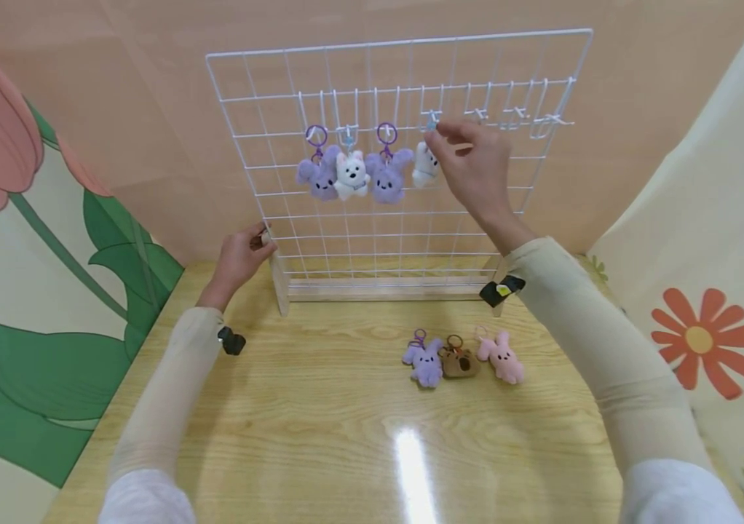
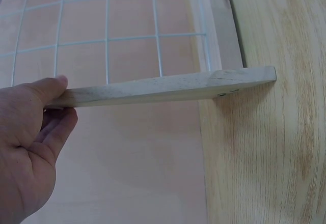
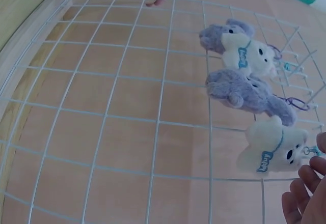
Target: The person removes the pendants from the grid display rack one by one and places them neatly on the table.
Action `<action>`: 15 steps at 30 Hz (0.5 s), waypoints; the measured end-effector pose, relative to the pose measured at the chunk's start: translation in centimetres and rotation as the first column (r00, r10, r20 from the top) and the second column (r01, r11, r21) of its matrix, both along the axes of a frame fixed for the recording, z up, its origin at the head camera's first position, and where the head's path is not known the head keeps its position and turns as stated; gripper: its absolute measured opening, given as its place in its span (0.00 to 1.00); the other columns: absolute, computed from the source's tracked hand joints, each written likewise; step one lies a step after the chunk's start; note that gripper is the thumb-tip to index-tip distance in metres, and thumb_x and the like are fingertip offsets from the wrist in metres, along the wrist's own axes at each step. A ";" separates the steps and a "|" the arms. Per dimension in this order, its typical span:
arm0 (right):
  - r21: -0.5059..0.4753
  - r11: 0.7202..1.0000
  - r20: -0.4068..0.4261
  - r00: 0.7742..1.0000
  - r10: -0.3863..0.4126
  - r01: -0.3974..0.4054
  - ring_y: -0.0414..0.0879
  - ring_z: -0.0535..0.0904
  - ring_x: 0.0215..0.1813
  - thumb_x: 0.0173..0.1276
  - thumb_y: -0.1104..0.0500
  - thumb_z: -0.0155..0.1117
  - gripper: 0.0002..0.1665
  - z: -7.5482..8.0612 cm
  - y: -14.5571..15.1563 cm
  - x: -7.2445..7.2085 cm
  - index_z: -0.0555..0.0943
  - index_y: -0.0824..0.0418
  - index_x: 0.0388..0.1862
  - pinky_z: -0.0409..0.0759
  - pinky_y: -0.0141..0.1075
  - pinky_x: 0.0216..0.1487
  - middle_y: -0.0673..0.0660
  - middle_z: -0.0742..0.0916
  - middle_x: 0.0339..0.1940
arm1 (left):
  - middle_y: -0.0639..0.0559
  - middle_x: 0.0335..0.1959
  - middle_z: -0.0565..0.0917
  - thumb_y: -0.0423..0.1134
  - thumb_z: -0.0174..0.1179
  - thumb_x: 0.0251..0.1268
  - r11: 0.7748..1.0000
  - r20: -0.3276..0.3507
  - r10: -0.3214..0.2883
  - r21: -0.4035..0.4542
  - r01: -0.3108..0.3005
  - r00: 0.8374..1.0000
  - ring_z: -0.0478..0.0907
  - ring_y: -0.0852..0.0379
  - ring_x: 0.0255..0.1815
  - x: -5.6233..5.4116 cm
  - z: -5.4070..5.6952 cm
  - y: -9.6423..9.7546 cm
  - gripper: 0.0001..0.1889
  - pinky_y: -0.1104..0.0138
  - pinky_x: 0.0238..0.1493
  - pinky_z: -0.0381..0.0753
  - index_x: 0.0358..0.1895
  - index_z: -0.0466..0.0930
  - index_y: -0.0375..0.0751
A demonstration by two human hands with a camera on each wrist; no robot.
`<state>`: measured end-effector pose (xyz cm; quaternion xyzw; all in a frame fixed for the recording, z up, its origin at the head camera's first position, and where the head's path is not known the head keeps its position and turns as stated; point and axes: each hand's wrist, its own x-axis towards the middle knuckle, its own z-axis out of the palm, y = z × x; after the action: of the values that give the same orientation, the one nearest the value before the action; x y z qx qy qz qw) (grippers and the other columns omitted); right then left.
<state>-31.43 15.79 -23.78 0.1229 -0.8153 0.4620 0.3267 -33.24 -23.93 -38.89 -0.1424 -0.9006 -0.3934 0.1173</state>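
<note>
My left hand (image 1: 241, 258) grips the upper end of the stand's wooden side post (image 2: 153, 87), thumb on one side and fingers on the other. Up at the white wire grid (image 1: 372, 215), my right hand (image 1: 477, 164) pinches the light blue ring end of a white dog plush keychain (image 3: 272, 147) in front of a hook. The hand hides part of this plush in the head view. To its left hang a purple plush keychain (image 1: 388, 178), another white dog plush keychain (image 1: 351, 175) and a second purple plush keychain (image 1: 319, 177).
On the wooden table (image 1: 293, 422) lie a purple plush keychain (image 1: 426, 362), a brown one (image 1: 459, 362) and a pink one (image 1: 504, 358). More white hooks (image 1: 516, 115) line the grid's right side. A patterned cloth (image 1: 706, 218) borders the right.
</note>
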 end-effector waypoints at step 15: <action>-0.063 0.998 -0.018 1.000 -0.018 0.017 0.38 0.83 0.40 0.73 0.55 0.68 0.14 0.1 -0.5 -0.2 0.89 0.65 0.46 0.84 0.25 0.41 0.58 0.91 0.45 | 0.27 0.52 0.84 0.30 0.65 0.70 0.999 -0.039 0.017 -0.034 -0.019 0.999 0.84 0.34 0.54 -0.3 0.0 0.1 0.24 0.49 0.55 0.85 0.66 0.74 0.24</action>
<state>-31.67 15.26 -23.70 0.1099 -0.7984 0.4832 0.3421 -33.57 -23.84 -38.91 -0.1439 -0.9060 -0.3741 0.1360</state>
